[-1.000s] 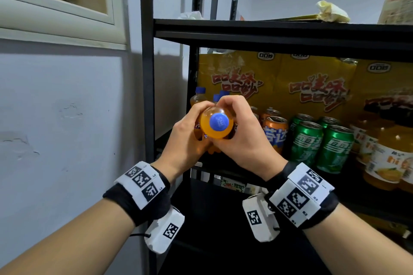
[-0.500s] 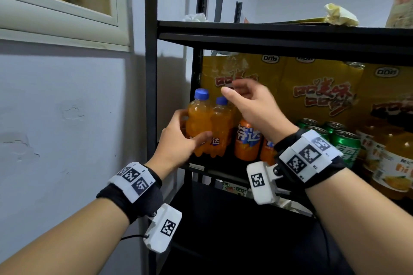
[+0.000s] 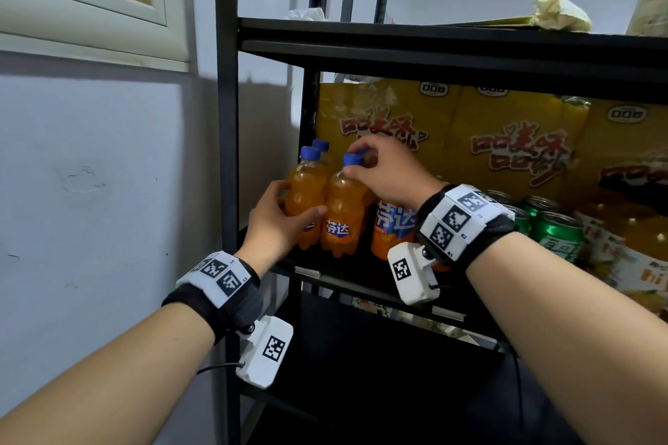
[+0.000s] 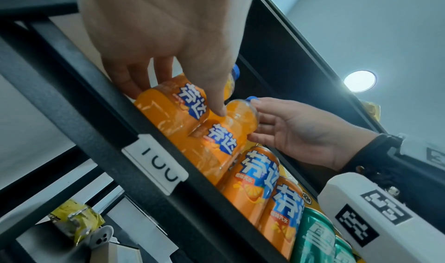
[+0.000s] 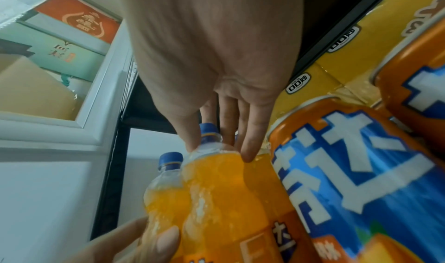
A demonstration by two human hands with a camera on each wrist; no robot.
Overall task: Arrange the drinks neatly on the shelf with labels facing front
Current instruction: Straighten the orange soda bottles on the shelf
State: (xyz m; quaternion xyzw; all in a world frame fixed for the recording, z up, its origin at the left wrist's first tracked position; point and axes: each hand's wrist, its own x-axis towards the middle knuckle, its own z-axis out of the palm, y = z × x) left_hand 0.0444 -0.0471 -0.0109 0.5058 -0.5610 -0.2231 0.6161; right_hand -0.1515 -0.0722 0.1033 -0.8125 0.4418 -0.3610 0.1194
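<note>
On the shelf point(image 3: 365, 282) three bottles stand at the left end, near the post point(image 3: 226, 155). The front bottle point(image 3: 341, 217) stands just right of the second bottle point(image 3: 305, 199); the third one point(image 3: 321, 146) is behind them. My left hand point(image 3: 278, 224) is around the second bottle, my right hand point(image 3: 386, 173) on the front bottle's top. Right of the bottles stand the cans point(image 3: 394, 231), then more cans point(image 3: 556, 238). The snack bags point(image 3: 506, 141) stand behind everything.

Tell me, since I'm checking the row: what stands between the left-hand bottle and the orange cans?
One orange bottle, its cap pinched by the right hand; head view.
</note>
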